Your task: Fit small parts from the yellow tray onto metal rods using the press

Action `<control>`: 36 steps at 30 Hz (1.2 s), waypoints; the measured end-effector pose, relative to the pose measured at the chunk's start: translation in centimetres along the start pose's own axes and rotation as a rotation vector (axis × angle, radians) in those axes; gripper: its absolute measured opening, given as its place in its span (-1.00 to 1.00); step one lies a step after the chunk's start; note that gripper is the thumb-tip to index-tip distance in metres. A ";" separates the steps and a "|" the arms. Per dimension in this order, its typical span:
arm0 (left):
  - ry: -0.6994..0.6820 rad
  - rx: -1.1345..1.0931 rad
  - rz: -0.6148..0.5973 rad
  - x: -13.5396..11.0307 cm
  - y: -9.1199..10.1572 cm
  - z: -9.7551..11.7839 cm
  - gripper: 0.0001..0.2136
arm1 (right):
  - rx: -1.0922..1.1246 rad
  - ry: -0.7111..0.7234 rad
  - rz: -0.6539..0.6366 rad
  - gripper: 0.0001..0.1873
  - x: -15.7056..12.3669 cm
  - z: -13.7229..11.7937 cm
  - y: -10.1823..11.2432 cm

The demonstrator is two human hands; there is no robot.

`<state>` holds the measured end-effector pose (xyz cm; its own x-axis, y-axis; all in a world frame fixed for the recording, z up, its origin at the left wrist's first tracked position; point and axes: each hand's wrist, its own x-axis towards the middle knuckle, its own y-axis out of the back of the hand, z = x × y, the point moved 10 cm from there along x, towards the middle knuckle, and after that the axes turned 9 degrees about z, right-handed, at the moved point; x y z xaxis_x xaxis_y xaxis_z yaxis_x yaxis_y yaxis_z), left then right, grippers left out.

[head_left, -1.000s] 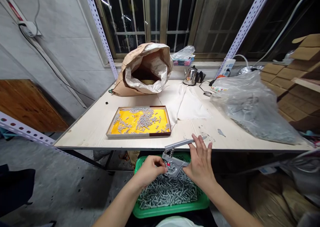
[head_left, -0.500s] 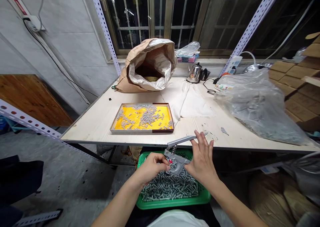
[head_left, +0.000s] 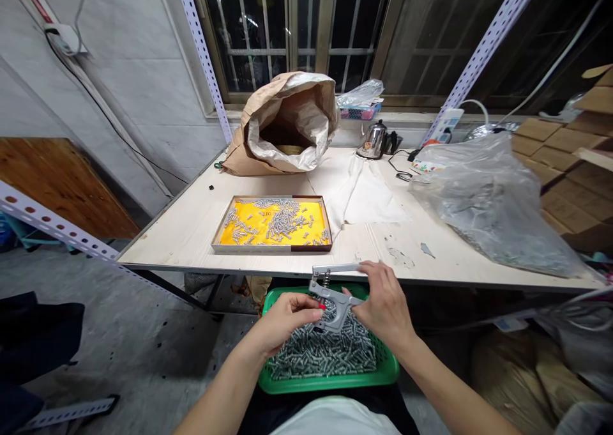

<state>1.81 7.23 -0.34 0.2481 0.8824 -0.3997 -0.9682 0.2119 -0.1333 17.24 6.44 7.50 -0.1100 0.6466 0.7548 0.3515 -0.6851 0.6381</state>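
Note:
My right hand (head_left: 385,301) is wrapped round the handles of a grey metal hand press plier (head_left: 339,302) with a coil spring at its left end. The upper handle lies nearly level. At the plier's jaw, beside a small red spot, my left hand (head_left: 294,317) has thumb and forefinger pinched together. What they hold, if anything, is too small to make out. Just under both hands is a green plastic basket (head_left: 330,386), filled with many small ridged metal pieces (head_left: 330,355) that look like screws or springs.
A shallow tray (head_left: 253,248) with a yellow bottom holds loose small metal parts on the table (head_left: 177,230). Behind it an open paper sack (head_left: 244,144) lies on its side. A kettle (head_left: 372,142) and a clear plastic bag (head_left: 498,205) stand to the right, near stacked cardboard boxes (head_left: 579,173).
My right fingers have curled down and the plier's upper handle has dropped from slanted to nearly level. My left hand stays pinched at the jaw.

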 end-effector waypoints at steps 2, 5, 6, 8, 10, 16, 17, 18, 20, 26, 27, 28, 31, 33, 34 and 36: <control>-0.010 0.013 -0.008 -0.2 0.2 0.1 -0.67 | -0.019 0.035 -0.017 -0.58 -0.1 -0.1 -0.4; 0.013 -0.049 0.066 -0.1 1.1 -0.4 -0.56 | -0.094 0.121 -0.152 -0.73 -0.5 -0.4 -2.4; 0.026 -0.083 0.092 -0.1 1.3 -0.7 -0.53 | -0.112 0.140 -0.199 -0.80 -0.7 -0.5 -3.1; 0.047 -0.143 0.127 -0.1 1.4 -1.1 -0.50 | -0.130 0.166 -0.269 -0.87 -1.1 -0.7 -4.3; 0.061 -0.190 0.149 -0.3 1.5 -1.4 -0.50 | -0.130 0.187 -0.300 -0.89 -1.2 -1.2 -4.9; 0.107 -0.264 0.166 -0.5 1.7 -2.4 -0.57 | -0.156 0.148 -0.273 -0.81 -0.1 -1.8 -4.3; 0.113 -0.275 0.175 -0.5 1.8 -2.6 -0.59 | -0.169 0.120 -0.241 -0.80 0.4 -1.6 -3.8; 0.117 -0.285 0.182 -0.5 2.0 -2.7 -0.62 | -0.184 0.096 -0.211 -0.80 0.7 -1.5 -3.3; 0.115 -0.295 0.178 -0.4 2.1 -2.8 -0.67 | -0.201 0.078 -0.172 -0.84 1.1 -1.5 -2.6; 0.018 -0.108 0.143 -0.3 2.1 -2.0 -0.77 | -0.103 0.110 -0.141 -0.90 0.7 -2.5 -2.3; 0.013 -0.088 0.147 -0.3 2.1 -2.0 -0.77 | -0.091 0.119 -0.122 -0.86 0.5 -2.7 -2.2; 0.003 -0.084 0.161 -0.4 2.2 -2.0 -0.77 | -0.088 0.128 -0.096 -0.79 0.4 -2.8 -2.1; -0.127 -0.076 0.290 -0.6 3.2 -1.1 -0.79 | -0.124 0.113 -0.006 -0.62 -0.3 -2.5 -1.6; -0.261 -0.023 0.393 -1.1 4.2 0.1 -0.79 | -0.146 0.090 0.016 -0.55 -1.1 -1.9 -1.6; -0.317 0.013 0.437 -1.4 4.6 0.6 -0.79 | -0.151 0.083 0.013 -0.53 -1.6 -1.5 -1.7; -0.375 0.104 0.502 -2.0 5.4 1.2 -0.81 | -0.158 0.079 -0.003 -0.51 -2.9 -0.7 -1.8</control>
<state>-3.91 7.10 0.82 -0.2469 0.9681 -0.0433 -0.9664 -0.2427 0.0843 16.32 5.58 4.29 -0.1861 0.6245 0.7586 0.2016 -0.7313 0.6515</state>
